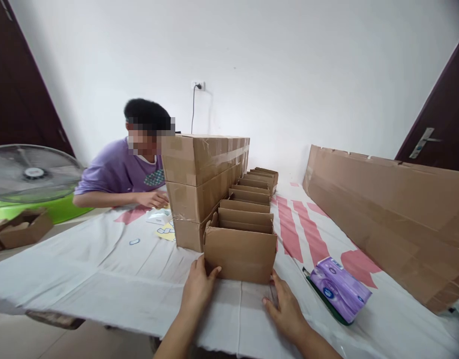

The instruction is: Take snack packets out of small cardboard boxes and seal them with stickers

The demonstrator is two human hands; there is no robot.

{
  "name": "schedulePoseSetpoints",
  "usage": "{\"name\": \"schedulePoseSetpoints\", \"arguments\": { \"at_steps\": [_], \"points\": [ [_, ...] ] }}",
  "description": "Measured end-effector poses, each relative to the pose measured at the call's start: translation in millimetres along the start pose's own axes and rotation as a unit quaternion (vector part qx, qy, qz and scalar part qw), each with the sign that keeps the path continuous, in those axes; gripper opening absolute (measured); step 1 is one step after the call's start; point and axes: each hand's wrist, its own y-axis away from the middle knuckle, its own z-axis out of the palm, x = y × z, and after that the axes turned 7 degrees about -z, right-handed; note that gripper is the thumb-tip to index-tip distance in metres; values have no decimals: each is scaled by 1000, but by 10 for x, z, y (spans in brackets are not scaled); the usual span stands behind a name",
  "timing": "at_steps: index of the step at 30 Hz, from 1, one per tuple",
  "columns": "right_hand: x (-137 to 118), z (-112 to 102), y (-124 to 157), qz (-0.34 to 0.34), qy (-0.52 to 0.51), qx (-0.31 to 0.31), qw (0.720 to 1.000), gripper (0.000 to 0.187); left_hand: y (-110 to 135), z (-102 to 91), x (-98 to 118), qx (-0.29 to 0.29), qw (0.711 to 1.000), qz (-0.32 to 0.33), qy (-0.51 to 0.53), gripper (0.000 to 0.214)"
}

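An open-topped brown cardboard box (240,255) stands upright on the table in front of me, at the near end of a row of similar open boxes (252,193). My left hand (200,283) grips its lower left corner, thumb on the front face and fingers around the side. At the lower right corner, my right hand (286,305) has its fingers against the side, and its thumb sits apart from the cardboard. Between them both hands hold the box. Fingertips of both hands are partly hidden behind it.
Taped cartons (184,202) are stacked left of the row. A long cardboard panel (379,214) stands at right, near a purple tissue pack (340,289). Across the table sits a co-worker (120,167), a hand over small items. A fan (33,173) is at far left.
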Motion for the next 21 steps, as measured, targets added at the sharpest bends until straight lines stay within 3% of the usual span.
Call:
{"name": "schedulePoseSetpoints", "arguments": {
  "at_steps": [3, 6, 9, 12, 15, 21],
  "points": [
    [-21, -17, 11, 23, -23, 31, 999, 58, -2, -30, 48, 22, 1000, -8, -20, 46],
    [-50, -53, 18, 30, -46, 39, 998, 47, 78, -72, 155, 85, 995, -4, -57, 51],
    [-77, -80, 18, 19, -60, 33, 997, 47, 238, -43, 290, 127, 989, 2, -76, 37],
    [-85, -87, 15, 17, -64, 25, 998, 52, 366, 69, 383, 44, 995, 48, -76, 10],
    [-74, -74, 13, 22, -60, 20, 998, 52, 379, 187, 403, -50, 993, 92, -61, 12],
    [-124, -101, 28, 17, -46, 10, 999, 41, 303, 227, 359, -67, 993, 90, -41, 10]
  ]
}}
